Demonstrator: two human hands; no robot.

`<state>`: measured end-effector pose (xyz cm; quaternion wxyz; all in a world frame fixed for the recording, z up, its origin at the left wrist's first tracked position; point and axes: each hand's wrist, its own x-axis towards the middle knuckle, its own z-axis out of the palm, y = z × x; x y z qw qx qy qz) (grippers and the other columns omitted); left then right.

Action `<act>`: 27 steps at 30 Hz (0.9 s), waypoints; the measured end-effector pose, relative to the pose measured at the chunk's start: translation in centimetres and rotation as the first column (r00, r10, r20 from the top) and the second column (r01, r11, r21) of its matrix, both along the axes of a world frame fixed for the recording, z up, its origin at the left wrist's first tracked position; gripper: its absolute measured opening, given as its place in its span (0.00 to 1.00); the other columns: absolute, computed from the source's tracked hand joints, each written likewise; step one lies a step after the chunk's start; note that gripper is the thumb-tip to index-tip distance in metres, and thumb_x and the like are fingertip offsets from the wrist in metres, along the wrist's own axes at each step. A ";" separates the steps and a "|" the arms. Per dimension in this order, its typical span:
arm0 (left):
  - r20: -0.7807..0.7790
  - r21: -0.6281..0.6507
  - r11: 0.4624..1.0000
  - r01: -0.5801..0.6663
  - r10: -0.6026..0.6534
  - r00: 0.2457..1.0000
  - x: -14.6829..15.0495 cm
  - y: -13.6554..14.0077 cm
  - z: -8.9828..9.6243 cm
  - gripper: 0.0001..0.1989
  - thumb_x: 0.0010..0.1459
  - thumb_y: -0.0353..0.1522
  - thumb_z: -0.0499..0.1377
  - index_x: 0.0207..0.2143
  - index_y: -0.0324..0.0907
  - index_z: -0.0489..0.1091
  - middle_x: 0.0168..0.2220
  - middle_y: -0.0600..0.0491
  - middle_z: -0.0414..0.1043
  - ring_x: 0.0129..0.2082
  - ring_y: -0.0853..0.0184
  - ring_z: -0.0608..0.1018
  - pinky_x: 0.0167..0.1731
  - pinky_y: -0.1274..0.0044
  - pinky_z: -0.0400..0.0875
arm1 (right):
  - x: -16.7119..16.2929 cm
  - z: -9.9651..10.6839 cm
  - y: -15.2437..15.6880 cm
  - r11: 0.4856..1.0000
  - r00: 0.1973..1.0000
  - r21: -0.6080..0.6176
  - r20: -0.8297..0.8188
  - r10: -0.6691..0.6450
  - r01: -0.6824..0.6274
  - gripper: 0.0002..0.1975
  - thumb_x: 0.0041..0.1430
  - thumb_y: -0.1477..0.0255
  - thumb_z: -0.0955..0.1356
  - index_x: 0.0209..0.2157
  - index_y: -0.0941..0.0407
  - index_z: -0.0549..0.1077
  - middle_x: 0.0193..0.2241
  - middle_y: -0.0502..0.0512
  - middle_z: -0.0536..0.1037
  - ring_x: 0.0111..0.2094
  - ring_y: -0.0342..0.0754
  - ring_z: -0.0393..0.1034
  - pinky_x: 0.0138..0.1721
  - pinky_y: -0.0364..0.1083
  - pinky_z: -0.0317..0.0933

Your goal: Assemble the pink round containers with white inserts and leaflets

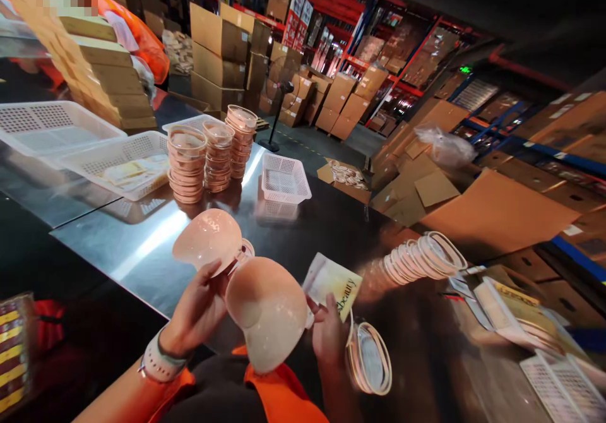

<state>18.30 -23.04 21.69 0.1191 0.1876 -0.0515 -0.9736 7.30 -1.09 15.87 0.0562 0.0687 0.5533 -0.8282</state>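
My left hand grips a pair of joined peach-pink moulded cups: one cup rises above the fingers, the other cup hangs in front of my chest. My right hand touches the near cup's right edge and pinches a pale yellow leaflet printed with the word "beauty". Just right of that hand a round clear lid stands on edge on the dark metal table.
Three stacks of clear round containers stand further back, beside white perforated baskets and a smaller basket. A row of lids lies on the right. Cardboard boxes and red racking fill the background. A person in orange is at far left.
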 end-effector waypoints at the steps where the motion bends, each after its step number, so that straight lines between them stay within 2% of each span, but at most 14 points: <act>1: -0.007 0.017 1.000 0.014 -0.014 1.000 0.2 -0.2 -0.4 0.15 0.64 0.25 0.48 0.42 0.38 0.75 0.34 0.49 0.83 0.34 0.65 0.84 0.35 0.77 0.80 | 0.3 -0.2 -0.2 1.000 1.000 0.010 0.004 0.005 -0.005 0.33 0.44 0.55 0.78 0.51 0.52 0.74 0.45 0.55 0.81 0.43 0.56 0.77 0.39 0.56 0.75; 3: -0.100 0.043 0.999 0.008 -0.004 0.995 0.2 -0.6 -1.6 0.11 0.62 0.23 0.52 0.40 0.40 0.73 0.30 0.54 0.82 0.29 0.68 0.83 0.35 0.79 0.80 | 1.0 -0.5 -0.9 0.998 0.998 0.022 0.027 0.063 -0.064 0.29 0.44 0.57 0.78 0.48 0.50 0.75 0.48 0.55 0.80 0.47 0.58 0.75 0.39 0.58 0.76; 5: -0.232 0.068 0.995 -0.072 0.086 0.969 -0.4 -0.8 -3.0 0.08 0.57 0.23 0.60 0.37 0.43 0.72 0.22 0.63 0.77 0.18 0.76 0.78 0.30 0.86 0.77 | 1.7 -0.8 -1.6 0.990 0.990 0.013 0.034 0.138 -0.138 0.22 0.45 0.57 0.77 0.43 0.49 0.78 0.48 0.55 0.80 0.50 0.58 0.74 0.45 0.59 0.75; 7: -0.306 0.084 0.976 -0.200 0.217 0.927 -1.6 -1.0 -4.5 0.12 0.50 0.24 0.68 0.31 0.45 0.69 0.13 0.71 0.65 0.08 0.83 0.64 0.19 0.93 0.68 | 2.2 -0.9 -2.1 0.981 0.980 -0.017 0.041 0.193 -0.192 0.20 0.44 0.58 0.78 0.39 0.50 0.80 0.46 0.54 0.81 0.51 0.57 0.74 0.53 0.59 0.71; 8: -0.312 0.080 0.963 -0.256 0.268 0.912 -2.2 -1.2 -5.2 0.15 0.47 0.25 0.70 0.27 0.46 0.66 0.10 0.73 0.59 0.05 0.83 0.57 0.12 0.93 0.61 | 2.4 -1.0 -2.3 0.976 0.975 -0.028 0.054 0.215 -0.214 0.20 0.43 0.58 0.79 0.38 0.51 0.81 0.44 0.55 0.82 0.50 0.56 0.75 0.56 0.59 0.68; 10: -0.300 0.053 0.940 -0.337 0.337 0.892 -3.4 -1.8 -6.5 0.17 0.48 0.26 0.70 0.24 0.46 0.63 0.06 0.73 0.50 0.04 0.82 0.48 0.08 0.90 0.55 | 2.6 -1.0 -2.5 0.971 0.967 -0.038 0.090 0.239 -0.236 0.21 0.40 0.57 0.79 0.36 0.53 0.82 0.42 0.55 0.83 0.49 0.56 0.76 0.58 0.57 0.67; 14: -0.253 -0.019 0.906 -0.424 0.406 0.878 -4.5 -3.5 -8.2 0.14 0.54 0.29 0.67 0.24 0.47 0.63 0.07 0.70 0.50 0.07 0.79 0.48 0.13 0.84 0.59 | 2.6 -1.1 -2.4 0.960 0.950 -0.024 0.143 0.279 -0.278 0.21 0.38 0.58 0.81 0.34 0.54 0.83 0.40 0.55 0.84 0.45 0.54 0.78 0.53 0.52 0.71; 17: -0.220 -0.079 0.901 -0.427 0.402 0.889 -4.4 -4.6 -8.6 0.14 0.55 0.31 0.66 0.24 0.47 0.62 0.09 0.69 0.50 0.08 0.79 0.44 0.11 0.83 0.56 | 2.6 -1.3 -2.2 0.948 0.928 -0.005 0.203 0.313 -0.318 0.23 0.34 0.56 0.82 0.33 0.53 0.83 0.38 0.54 0.85 0.42 0.52 0.80 0.48 0.48 0.74; 21: -0.196 -0.159 0.914 -0.373 0.341 0.919 -4.4 -5.8 -9.0 0.21 0.51 0.40 0.69 0.21 0.47 0.57 0.08 0.70 0.39 0.08 0.79 0.38 0.09 0.81 0.54 | 2.5 -2.1 -2.1 0.933 0.902 0.002 0.256 0.348 -0.360 0.26 0.29 0.54 0.82 0.31 0.54 0.83 0.35 0.54 0.85 0.38 0.50 0.81 0.42 0.44 0.74; 24: -0.173 -0.215 0.927 -0.307 0.274 0.946 -4.6 -6.3 -9.2 0.29 0.46 0.47 0.70 0.17 0.48 0.51 0.07 0.70 0.30 0.08 0.79 0.36 0.08 0.80 0.53 | 2.4 -2.9 -2.2 0.924 0.891 0.007 0.269 0.366 -0.382 0.28 0.28 0.52 0.82 0.31 0.55 0.83 0.34 0.55 0.85 0.38 0.51 0.80 0.42 0.44 0.74; 27: -0.141 -0.261 0.934 -0.245 0.215 0.966 -4.7 -6.5 -9.1 0.35 0.41 0.52 0.70 0.15 0.48 0.45 0.07 0.71 0.22 0.09 0.80 0.32 0.05 0.80 0.48 | 2.3 -3.8 -2.2 0.916 0.883 0.020 0.275 0.380 -0.400 0.29 0.29 0.50 0.81 0.33 0.54 0.83 0.37 0.56 0.85 0.42 0.53 0.80 0.46 0.46 0.73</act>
